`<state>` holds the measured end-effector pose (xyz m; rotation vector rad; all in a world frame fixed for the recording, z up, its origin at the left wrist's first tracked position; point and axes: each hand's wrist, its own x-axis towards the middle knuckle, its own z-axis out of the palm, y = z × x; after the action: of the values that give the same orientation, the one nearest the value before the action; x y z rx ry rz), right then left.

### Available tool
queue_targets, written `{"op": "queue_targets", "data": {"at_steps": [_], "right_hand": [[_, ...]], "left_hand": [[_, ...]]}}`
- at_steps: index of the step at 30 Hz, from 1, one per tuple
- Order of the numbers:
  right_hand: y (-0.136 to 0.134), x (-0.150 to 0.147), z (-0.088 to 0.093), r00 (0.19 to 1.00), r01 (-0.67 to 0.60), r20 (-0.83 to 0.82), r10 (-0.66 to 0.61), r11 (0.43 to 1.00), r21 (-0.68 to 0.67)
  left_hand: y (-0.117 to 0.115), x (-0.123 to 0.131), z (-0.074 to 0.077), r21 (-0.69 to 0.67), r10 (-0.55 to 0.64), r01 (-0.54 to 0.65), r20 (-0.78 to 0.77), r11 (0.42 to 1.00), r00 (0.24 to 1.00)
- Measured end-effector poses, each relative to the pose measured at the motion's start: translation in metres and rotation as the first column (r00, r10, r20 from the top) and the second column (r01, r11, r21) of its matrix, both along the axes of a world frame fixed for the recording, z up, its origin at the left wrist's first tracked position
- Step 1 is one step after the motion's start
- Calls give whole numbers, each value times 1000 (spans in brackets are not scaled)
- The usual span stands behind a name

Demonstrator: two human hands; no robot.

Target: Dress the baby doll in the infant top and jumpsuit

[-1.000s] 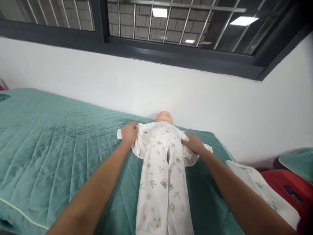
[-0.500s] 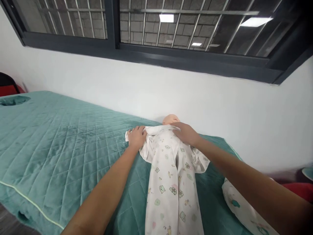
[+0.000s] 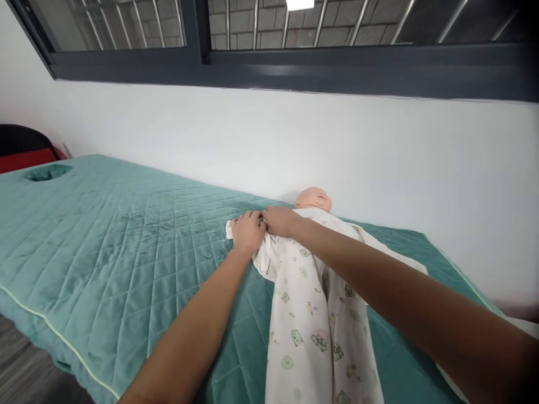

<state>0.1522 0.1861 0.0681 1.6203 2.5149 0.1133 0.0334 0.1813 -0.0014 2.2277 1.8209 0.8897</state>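
Note:
A baby doll lies on its back, its bare head (image 3: 314,198) near the wall. White printed baby clothes (image 3: 301,320) cover its body, with long legs stretching toward me. My left hand (image 3: 249,230) is closed on the sleeve at the left side of the clothes, and a bit of white cuff shows past its fingers. Right beside it, my right hand (image 3: 278,220) pinches the cloth at that same sleeve, its fingertips meeting the left ones. My right forearm crosses over the doll's chest and hides part of it. A white cloth flap (image 3: 389,249) spreads out on the right side.
A green quilted cover (image 3: 138,247) lies over the bed, which has a face hole (image 3: 48,172) at the far left. Behind it stand a white wall (image 3: 177,132) and a dark window frame (image 3: 337,70). A red and black chair (image 3: 25,148) is at left.
My right hand has moved left from the doll's upper chest to beside my left hand. The cloth at the neck now lies spread to the right, and more of the head shows.

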Motion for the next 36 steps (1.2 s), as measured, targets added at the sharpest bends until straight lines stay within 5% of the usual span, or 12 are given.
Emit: {"op": "queue_targets", "data": {"at_steps": [11, 22, 31, 36], "right_hand": [[-21, 19, 39, 994, -17, 105, 15, 1000, 22], [-40, 55, 64, 986, -6, 167, -4, 998, 59], [-30, 42, 43, 995, 34, 97, -37, 999, 40], [-22, 26, 22, 999, 26, 31, -26, 1000, 15]], "left_hand": [[-9, -11, 1, 86, -49, 44, 59, 995, 997], [-20, -18, -1, 10, 0, 1, -40, 1000, 999], [-18, -15, 1, 12, 63, -62, -79, 998, 995], [-25, -6, 3, 191, -37, 93, -278, 977, 960]]}}
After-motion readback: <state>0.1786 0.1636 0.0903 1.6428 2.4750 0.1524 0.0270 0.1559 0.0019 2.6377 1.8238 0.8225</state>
